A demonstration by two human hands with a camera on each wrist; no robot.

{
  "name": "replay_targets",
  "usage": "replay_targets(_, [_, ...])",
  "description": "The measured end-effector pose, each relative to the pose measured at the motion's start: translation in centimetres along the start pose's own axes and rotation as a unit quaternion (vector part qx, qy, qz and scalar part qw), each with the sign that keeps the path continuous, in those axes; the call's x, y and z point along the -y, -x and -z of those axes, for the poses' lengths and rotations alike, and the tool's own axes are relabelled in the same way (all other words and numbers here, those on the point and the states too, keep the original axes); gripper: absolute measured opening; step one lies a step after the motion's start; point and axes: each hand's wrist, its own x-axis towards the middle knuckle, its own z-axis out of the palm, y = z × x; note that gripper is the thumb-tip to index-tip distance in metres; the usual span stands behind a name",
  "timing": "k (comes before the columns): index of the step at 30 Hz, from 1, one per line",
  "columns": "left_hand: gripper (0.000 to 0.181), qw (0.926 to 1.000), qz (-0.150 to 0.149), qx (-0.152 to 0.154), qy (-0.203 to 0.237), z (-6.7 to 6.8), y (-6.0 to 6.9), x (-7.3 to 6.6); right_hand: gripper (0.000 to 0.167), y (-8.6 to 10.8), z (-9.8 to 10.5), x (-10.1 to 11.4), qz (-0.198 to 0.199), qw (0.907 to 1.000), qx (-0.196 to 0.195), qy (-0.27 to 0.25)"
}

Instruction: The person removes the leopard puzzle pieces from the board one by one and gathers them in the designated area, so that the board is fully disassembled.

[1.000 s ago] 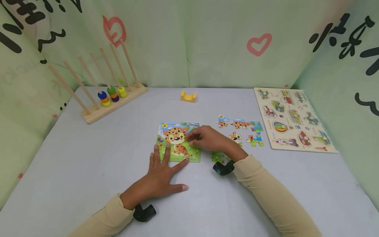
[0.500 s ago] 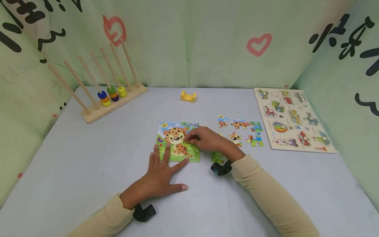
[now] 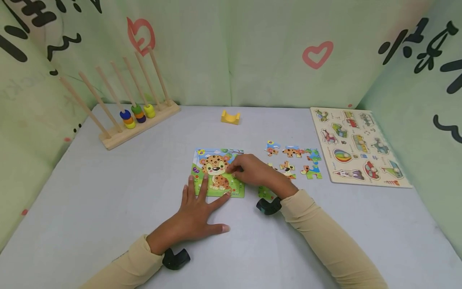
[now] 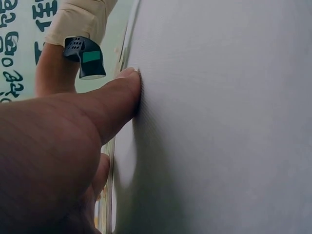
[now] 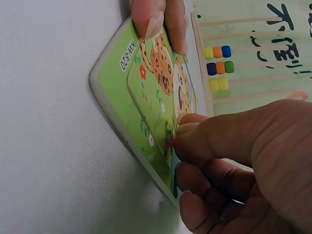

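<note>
A jigsaw board with a spotted leopard cub picture lies at the table's middle. My left hand is spread flat, its fingertips resting on the board's lower left and bottom edge, thumb on the table. Over the board's right side, my right hand has curled fingers, and thumb and index finger pinch a small green puzzle piece against the picture; the fingers hide most of it. Beside the board lie several loose puzzle pieces, some partly behind the right wrist. The left wrist view shows mainly the left thumb and table.
A wooden peg rack with coloured beads stands at the back left. A small yellow curved block sits at the back middle. To the right lies a wooden picture board. Patterned green cloth walls enclose the white table.
The right hand has shifted slightly left over the board, its wrist moving left too. The left hand and loose pieces stay in place.
</note>
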Motion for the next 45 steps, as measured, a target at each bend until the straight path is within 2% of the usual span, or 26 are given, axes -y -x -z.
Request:
replay_targets(9, [0.081, 1.0000, -0.002, -0.003, 0.002, 0.02, 0.06, -0.09, 0.023, 0.14, 0.18, 0.62, -0.031, 0.9994, -0.004, 0.015])
replay_targets(14, [0.081, 1.0000, -0.001, -0.007, 0.002, 0.06, 0.05, -0.09, 0.025, 0.04, 0.07, 0.88, -0.028, 0.9995, -0.002, 0.011])
replay_targets(23, [0.081, 1.0000, 0.002, -0.001, 0.002, 0.00, 0.01, -0.02, 0.024, -0.18, -0.14, 0.84, -0.040, 0.9987, -0.021, 0.025])
replay_targets(36, [0.080, 1.0000, 0.002, 0.002, 0.001, -0.01, -0.07, 0.01, 0.019, -0.13, -0.04, 0.40, -0.050, 0.9977, -0.036, -0.027])
replay_targets(45, [0.081, 1.0000, 0.005, 0.005, -0.003, -0.02, -0.12, 0.09, 0.013, 0.39, 0.41, -0.08, -0.055, 0.9918, -0.022, -0.114])
